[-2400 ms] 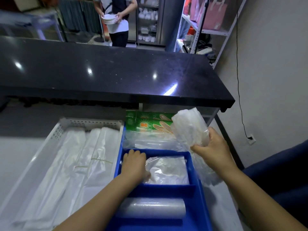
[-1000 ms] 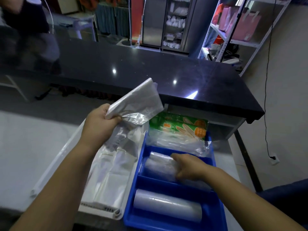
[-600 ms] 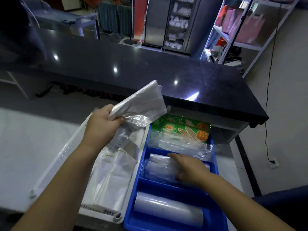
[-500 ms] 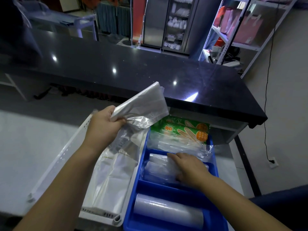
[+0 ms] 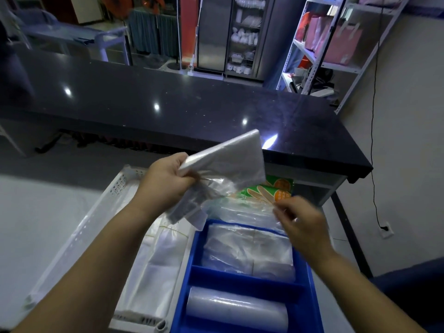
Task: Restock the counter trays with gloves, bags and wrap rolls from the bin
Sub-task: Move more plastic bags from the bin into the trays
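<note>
My left hand point(image 5: 165, 186) grips a bundle of clear plastic bags point(image 5: 225, 164) and holds it above the gap between the two trays. My right hand point(image 5: 300, 222) hovers blurred over the far part of the blue tray point(image 5: 185, 265), fingers loosely bent, holding nothing. The blue tray's middle compartment holds a stack of clear bags point(image 5: 249, 251). A wrap roll point(image 5: 237, 313) lies in its near compartment. A green glove pack point(image 5: 269, 191) lies at the tray's far end. The white tray point(image 5: 79, 231) on the left holds long white bags point(image 5: 156, 265).
A black counter top point(image 5: 168, 109) runs across behind the trays, its overhang just above the glove pack. A white wall with a socket point(image 5: 386, 230) is on the right. Metal shelving point(image 5: 324, 39) stands beyond the counter.
My right hand has lifted off the stack of bags in the blue tray and risen toward the bundle. My left hand with the bundle has shifted slightly right.
</note>
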`<state>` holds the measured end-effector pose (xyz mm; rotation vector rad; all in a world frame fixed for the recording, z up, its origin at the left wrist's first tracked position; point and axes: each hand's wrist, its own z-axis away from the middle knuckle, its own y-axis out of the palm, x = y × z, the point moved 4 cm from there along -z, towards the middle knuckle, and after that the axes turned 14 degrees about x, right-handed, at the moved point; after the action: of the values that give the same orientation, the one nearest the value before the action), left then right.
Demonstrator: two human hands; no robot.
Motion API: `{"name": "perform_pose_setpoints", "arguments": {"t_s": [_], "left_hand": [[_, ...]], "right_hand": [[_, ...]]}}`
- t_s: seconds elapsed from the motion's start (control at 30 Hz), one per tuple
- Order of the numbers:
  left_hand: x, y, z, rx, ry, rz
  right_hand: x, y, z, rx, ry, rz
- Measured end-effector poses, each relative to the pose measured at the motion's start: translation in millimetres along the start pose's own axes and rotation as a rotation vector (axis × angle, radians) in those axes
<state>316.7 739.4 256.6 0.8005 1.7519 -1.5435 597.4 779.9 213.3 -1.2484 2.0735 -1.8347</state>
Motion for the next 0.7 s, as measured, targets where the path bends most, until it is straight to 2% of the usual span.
{"name": "perform_pose_setpoints", "arguments": {"t_s": [0.07, 0.13, 0.2, 0.3, 0.4, 0.53, 0.7], "left_hand": [[-6.1, 13.9, -3.5, 0.059, -0.010, -0.123], [-15.3, 34.3, -3.6, 0.117, 0.008, -0.282], [-24.9, 56.9, -2.2, 0.185, 0.066, -0.376], [-31.9, 80.4, -1.8, 0.276, 0.108, -0.392], [-26.3, 91.9, -6.1, 0.396, 0.107, -0.331], [-7.1, 112.5, -10.1, 0.567, 0.065, -0.288], [29.3, 142.5, 0.3, 0.655, -0.062, -0.394]], "right_hand": [[4.9, -38.3, -8.3, -0.206, -0.038, -0.049], [8.8, -55.1, -16.4, -0.196, -0.006, -0.071], [15.6, -52.9, -21.2, -0.011, 0.003, 0.021], [18.9, -36.2, -19.9, 0.293, -0.036, 0.202], [5.0, -22.9, -16.2, 0.528, 0.107, 0.011], [-12.6, -6.9, -9.1, 0.626, 0.273, -0.198], [-23.0, 38.2, 7.8, 0.706, 0.329, -0.031]]}}
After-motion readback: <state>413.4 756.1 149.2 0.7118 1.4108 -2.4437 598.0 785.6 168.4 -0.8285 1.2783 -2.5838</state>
